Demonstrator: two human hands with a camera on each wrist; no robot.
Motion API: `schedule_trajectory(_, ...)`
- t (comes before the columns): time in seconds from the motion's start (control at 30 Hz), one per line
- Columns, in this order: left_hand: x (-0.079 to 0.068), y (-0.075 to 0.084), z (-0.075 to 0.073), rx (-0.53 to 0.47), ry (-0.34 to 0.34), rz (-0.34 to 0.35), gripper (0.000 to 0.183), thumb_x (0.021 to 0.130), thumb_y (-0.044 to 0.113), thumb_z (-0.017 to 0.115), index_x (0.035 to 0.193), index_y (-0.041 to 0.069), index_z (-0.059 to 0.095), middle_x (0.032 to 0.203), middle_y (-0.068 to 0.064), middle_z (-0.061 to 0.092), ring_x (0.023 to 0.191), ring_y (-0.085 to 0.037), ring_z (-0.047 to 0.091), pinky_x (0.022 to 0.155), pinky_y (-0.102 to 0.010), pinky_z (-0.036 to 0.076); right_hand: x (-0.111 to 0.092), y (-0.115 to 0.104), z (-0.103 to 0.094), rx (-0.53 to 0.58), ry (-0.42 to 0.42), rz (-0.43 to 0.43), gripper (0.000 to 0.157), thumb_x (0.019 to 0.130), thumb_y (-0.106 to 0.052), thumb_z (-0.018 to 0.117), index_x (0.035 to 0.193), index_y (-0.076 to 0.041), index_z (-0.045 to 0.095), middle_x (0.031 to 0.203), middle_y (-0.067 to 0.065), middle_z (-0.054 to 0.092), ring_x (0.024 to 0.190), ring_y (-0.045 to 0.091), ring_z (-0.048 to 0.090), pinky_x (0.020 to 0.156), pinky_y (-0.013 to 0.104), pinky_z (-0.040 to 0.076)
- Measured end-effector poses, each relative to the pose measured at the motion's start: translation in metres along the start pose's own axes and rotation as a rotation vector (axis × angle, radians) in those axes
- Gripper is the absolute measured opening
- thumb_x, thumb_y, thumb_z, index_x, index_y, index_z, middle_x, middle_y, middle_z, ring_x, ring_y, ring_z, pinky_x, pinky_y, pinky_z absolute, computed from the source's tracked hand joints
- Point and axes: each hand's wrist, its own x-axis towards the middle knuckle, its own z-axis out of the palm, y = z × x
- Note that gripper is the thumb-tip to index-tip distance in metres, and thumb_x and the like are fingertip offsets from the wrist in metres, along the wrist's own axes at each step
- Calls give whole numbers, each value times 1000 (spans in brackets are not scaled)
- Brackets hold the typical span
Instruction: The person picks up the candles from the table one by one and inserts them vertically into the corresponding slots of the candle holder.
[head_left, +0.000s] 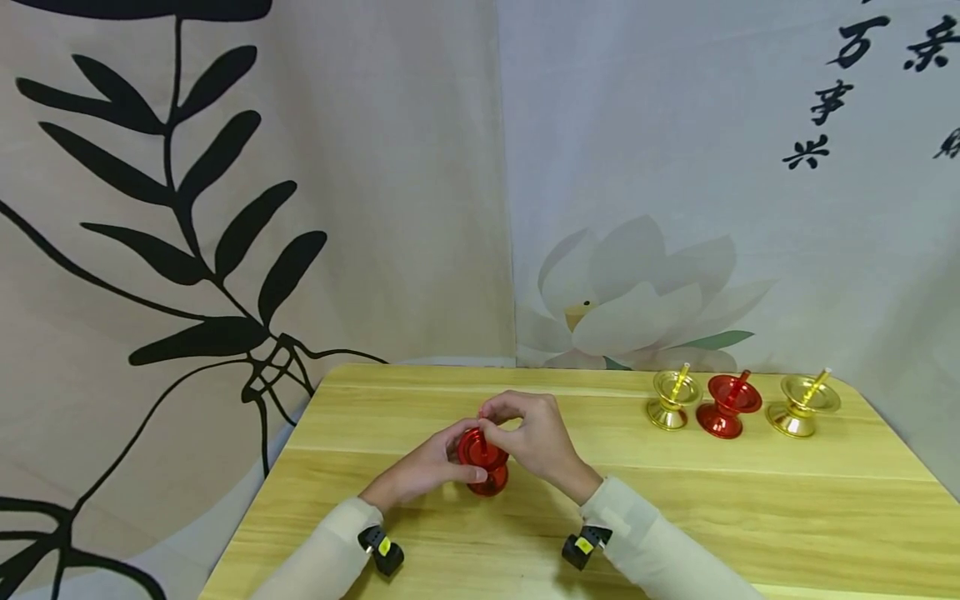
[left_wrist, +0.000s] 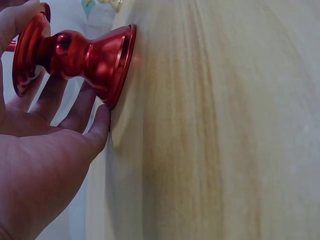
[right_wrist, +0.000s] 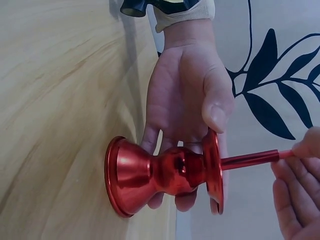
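A shiny red metal oil lamp [head_left: 489,481], waisted with a dish on top and a thin upright tube [right_wrist: 250,160], stands with its base on or close to the wooden table. My left hand [head_left: 423,471] holds it from the left, thumb at the dish rim and fingers around the far side, as the right wrist view shows. At the upper end of the tube, my right hand [head_left: 536,433] pinches its thin pinkish tip [right_wrist: 286,154] between thumb and forefinger. In the left wrist view the lamp's body [left_wrist: 70,52] rests against the left fingers.
Towards the table's back right stand a gold lamp [head_left: 667,414], another red lamp [head_left: 720,422] and a second gold lamp [head_left: 791,421], each with a tube leaning in its dish. Behind the wooden table [head_left: 675,517] hangs a printed curtain [head_left: 420,208]. Both wrists wear small black cameras.
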Motion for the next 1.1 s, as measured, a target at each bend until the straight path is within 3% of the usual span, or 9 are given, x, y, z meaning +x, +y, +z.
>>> schedule_trajectory(0.23, 2, 0, 0, 21, 3, 10, 73, 103, 9, 78, 166, 8, 42, 151, -14, 64, 141, -31, 59, 116, -45, 49, -10, -3, -15, -30, -9, 31, 11, 91, -1, 84, 98, -10, 83, 96, -1, 82, 86, 11, 78, 80, 42, 67)
schedule_trajectory(0.5, 3, 0, -2, 70, 8, 15, 76, 102, 9, 79, 167, 5, 41, 152, -15, 63, 142, -33, 58, 116, -48, 50, -41, 1, -56, -87, -17, 99, 19, 91, 4, 83, 98, -13, 82, 93, -11, 79, 82, 8, 77, 78, 43, 67)
schedule_trajectory(0.7, -5, 4, -5, 110, 56, -3, 77, 103, 11, 79, 168, 5, 39, 153, -16, 62, 144, -35, 56, 117, -49, 47, -74, 9, -85, -120, -68, 219, 17, 93, 1, 81, 96, -15, 80, 89, -12, 78, 79, 8, 74, 71, 32, 64)
schedule_trajectory(0.87, -14, 10, 1, 147, 118, -16, 76, 103, 16, 80, 166, 1, 40, 152, -19, 62, 143, -39, 57, 118, -52, 47, -101, 15, -97, -156, -163, 287, 8, 92, -2, 83, 96, -8, 79, 87, -10, 75, 77, 5, 70, 68, 27, 61)
schedule_trajectory(1.0, -29, 18, 12, 275, 196, -62, 69, 101, 22, 84, 156, -2, 51, 144, -16, 67, 133, -39, 64, 112, -61, 50, -117, 16, -99, -224, -249, 360, 10, 91, -11, 88, 93, -11, 77, 81, -14, 70, 73, 1, 63, 65, 25, 57)
schedule_trajectory(1.1, -44, 23, 20, 444, 230, -96, 55, 98, 28, 86, 139, -2, 63, 125, -10, 71, 113, -30, 69, 97, -53, 57, -123, 14, -98, -293, -278, 391, 17, 90, -20, 91, 90, -14, 76, 76, -16, 64, 67, -1, 57, 62, 24, 52)
